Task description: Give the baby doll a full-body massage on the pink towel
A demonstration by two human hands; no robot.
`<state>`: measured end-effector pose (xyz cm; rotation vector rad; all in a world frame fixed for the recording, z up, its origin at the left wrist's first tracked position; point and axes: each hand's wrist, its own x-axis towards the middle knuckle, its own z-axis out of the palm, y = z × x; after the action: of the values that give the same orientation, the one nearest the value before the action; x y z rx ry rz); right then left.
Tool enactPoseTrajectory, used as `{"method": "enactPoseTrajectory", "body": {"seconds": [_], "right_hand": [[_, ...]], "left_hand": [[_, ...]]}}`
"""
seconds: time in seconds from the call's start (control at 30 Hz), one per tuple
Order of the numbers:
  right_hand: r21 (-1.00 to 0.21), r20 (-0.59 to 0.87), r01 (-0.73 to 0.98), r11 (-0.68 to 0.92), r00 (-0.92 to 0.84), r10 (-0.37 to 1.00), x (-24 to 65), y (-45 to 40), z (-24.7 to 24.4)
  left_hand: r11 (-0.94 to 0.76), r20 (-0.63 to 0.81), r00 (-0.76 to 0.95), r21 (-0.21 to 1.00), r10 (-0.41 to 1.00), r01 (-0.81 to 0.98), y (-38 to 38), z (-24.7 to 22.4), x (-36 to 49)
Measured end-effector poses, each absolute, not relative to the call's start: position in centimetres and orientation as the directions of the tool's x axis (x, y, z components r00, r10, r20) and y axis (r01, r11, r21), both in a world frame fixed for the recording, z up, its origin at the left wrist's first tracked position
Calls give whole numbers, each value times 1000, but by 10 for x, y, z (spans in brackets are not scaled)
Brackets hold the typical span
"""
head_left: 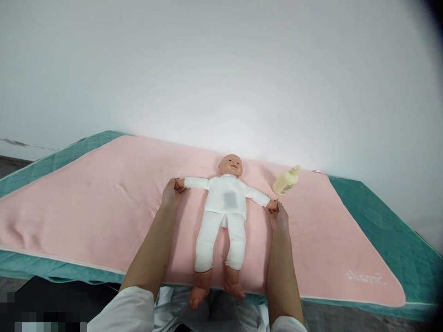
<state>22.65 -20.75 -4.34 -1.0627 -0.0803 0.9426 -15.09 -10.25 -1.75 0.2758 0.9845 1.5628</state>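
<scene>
A baby doll (226, 198) with a white cloth body lies on its back on a pink blanket (114, 198), head toward the wall and feet over the near edge. My left hand (170, 192) grips the doll's hand on the left side, and that arm is stretched straight out. On the other side my right hand (278, 216) holds the doll's other hand, with the arm slanting down and outward. The fingers of both my hands are closed around the small plastic hands. A grey square patch shows on the doll's chest.
A pale yellow pump bottle (285, 181) sits on the blanket, just beyond my right hand. Beneath the blanket is a green quilted mat (384, 230). A white wall (221, 74) rises behind. Something dark (51, 304) stands at the lower left.
</scene>
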Motion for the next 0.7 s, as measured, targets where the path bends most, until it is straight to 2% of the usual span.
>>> {"method": "enactPoseTrajectory", "body": {"seconds": [0.17, 0.4, 0.7], "right_hand": [[-753, -372, -637, 165, 619, 691, 227, -207, -44], [-768, -347, -618, 171, 625, 699, 229, -207, -49], [-785, -362, -596, 168, 662, 656, 226, -207, -45]], "left_hand": [[94, -355, -253, 724, 900, -683, -101, -18, -152], [58, -340, -320, 759, 884, -648, -100, -22, -153], [73, -391, -380, 772, 838, -632, -106, -11, -148]]}}
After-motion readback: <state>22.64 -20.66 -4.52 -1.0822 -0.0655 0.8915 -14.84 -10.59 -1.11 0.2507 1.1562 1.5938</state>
